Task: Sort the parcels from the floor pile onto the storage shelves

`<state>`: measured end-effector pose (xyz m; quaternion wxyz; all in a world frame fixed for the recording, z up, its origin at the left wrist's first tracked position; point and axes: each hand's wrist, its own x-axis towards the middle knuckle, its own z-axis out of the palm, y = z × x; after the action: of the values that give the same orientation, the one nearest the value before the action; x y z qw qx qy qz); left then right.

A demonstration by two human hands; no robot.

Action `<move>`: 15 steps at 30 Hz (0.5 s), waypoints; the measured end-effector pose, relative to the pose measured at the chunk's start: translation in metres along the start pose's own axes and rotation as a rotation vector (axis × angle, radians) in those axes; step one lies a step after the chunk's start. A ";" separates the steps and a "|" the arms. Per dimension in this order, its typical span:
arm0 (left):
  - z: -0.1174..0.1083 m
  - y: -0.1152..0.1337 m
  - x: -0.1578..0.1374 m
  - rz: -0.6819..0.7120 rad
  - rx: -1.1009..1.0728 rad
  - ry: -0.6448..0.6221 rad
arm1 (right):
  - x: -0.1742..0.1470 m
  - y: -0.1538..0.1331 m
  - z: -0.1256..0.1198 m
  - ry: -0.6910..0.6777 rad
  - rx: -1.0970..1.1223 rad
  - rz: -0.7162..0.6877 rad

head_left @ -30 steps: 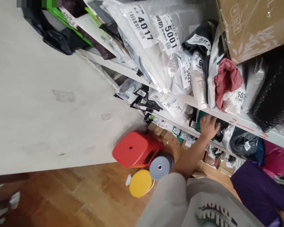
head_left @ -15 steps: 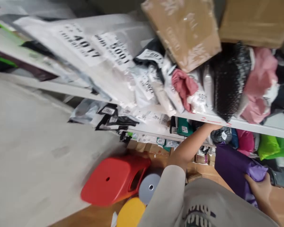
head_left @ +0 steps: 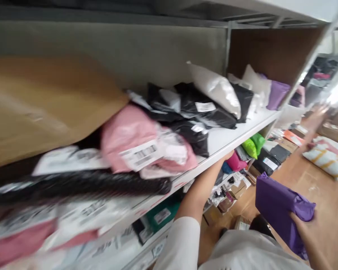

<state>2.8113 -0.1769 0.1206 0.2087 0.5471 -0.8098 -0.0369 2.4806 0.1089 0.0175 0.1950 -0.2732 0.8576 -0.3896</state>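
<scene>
My right hand (head_left: 305,225) is closed on a purple parcel (head_left: 278,210), a flat, box-shaped package in a shiny plastic mailer with a crumpled end. It is held out over the floor at lower right. My left arm reaches forward to the front edge of the white shelf (head_left: 214,159). Only a bit of my left hand (head_left: 228,155) shows at that edge; its fingers are hidden under or behind the shelf lip. On the shelf lie a pink parcel (head_left: 132,135) with a white label, several black mailers (head_left: 191,131) and a white mailer (head_left: 216,88).
A large cardboard box (head_left: 45,108) and a long black wrapped package (head_left: 81,187) fill the shelf's left part. Below are a green parcel (head_left: 162,215), a magenta bag (head_left: 236,162) and a lime bag (head_left: 249,149). Parcels, including a white-and-yellow one (head_left: 326,157), lie on the wooden floor.
The view has swung right, and the red stool is out of sight. My left hand has shifted rightward along the shelf edge, past the red marks. The purple parcel stays in my right hand.
</scene>
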 end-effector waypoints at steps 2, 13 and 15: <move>0.012 0.019 0.026 0.067 0.018 -0.098 | 0.000 0.011 -0.014 0.081 0.057 0.078; 0.071 0.085 0.184 0.051 0.128 -0.344 | 0.089 0.011 -0.026 0.193 0.310 0.090; 0.079 0.081 0.207 -0.014 0.158 -0.394 | 0.114 0.005 -0.019 0.148 0.352 0.058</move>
<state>2.6454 -0.3447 0.1338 0.0025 0.5497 -0.8314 -0.0811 2.3800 0.0512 0.0110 0.1875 -0.1807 0.7957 -0.5469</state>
